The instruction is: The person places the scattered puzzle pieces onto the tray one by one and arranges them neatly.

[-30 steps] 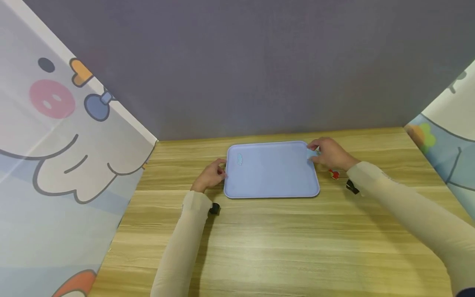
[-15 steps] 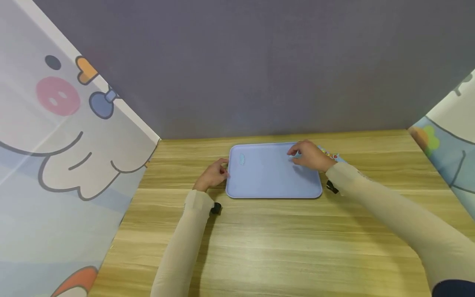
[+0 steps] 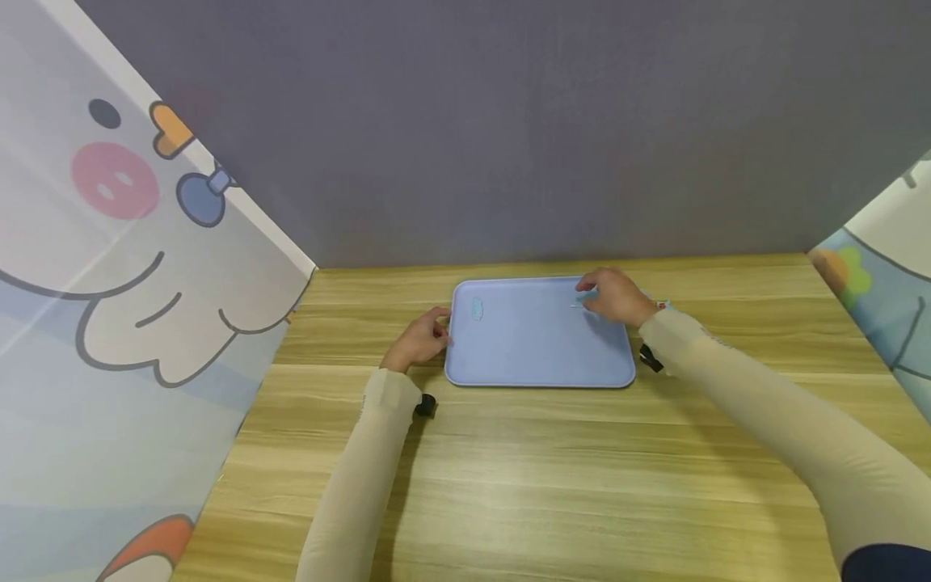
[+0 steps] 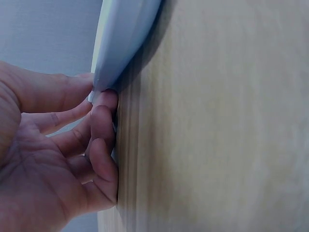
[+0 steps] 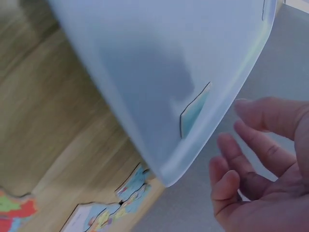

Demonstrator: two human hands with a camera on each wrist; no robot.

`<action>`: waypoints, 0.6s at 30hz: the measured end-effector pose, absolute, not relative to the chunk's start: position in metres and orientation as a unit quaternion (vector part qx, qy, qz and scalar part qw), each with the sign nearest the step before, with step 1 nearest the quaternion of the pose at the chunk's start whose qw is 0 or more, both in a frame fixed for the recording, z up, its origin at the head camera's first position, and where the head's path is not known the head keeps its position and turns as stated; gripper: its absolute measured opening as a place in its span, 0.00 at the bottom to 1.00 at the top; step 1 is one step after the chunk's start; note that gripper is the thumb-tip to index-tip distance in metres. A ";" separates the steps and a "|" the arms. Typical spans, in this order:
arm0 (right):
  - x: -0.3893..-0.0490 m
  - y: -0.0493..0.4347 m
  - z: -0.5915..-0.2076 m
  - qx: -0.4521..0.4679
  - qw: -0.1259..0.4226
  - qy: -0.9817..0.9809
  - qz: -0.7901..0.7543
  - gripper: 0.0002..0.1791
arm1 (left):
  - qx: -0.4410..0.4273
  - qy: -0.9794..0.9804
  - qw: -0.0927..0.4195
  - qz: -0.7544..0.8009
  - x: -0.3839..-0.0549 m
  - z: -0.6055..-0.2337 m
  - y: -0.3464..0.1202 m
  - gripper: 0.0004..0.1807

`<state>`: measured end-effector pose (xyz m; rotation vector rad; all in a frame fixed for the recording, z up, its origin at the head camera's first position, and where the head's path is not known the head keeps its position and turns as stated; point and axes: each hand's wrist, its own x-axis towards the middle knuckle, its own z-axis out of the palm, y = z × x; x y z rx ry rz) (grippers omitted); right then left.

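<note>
My left hand [image 3: 417, 341] is at the left end of a pale blue tray [image 3: 538, 352]. The left wrist view shows its thumb and fingertips pinching the tray's rim [image 4: 123, 38]. Over the tray's right part hovers my right hand [image 3: 617, 299], partly hiding a light-blue flat piece beneath it. In the right wrist view this piece [image 5: 194, 115], dark-edged like a jigsaw piece, lies inside the tray near a corner. The right fingers are spread apart, with nothing between them. Another small light-blue piece [image 3: 477, 309] lies near the tray's left end.
Several colourful flat pieces [image 5: 104, 215] lie on the wooden table [image 3: 553, 477] right of the tray, mostly hidden by the right arm in the head view. A grey panel [image 3: 509, 137] rises behind the table. Cartoon-printed walls [image 3: 145, 307] stand at both sides.
My right hand moved left from the tray's right edge with the light-blue piece, let it go inside the tray, then drew slightly back right. My left hand keeps its place at the rim.
</note>
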<state>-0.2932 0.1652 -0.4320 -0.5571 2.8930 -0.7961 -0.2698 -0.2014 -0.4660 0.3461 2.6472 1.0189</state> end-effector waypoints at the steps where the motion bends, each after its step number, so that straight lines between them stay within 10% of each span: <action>1: -0.294 0.167 -0.433 -0.178 0.045 0.949 -0.257 0.17 | 0.120 0.917 0.142 0.352 -0.270 -0.466 -0.201 0.29; 18: -0.300 0.161 -0.443 -0.108 0.075 0.966 -0.221 0.26 | 0.118 0.922 0.140 0.343 -0.269 -0.464 -0.200 0.29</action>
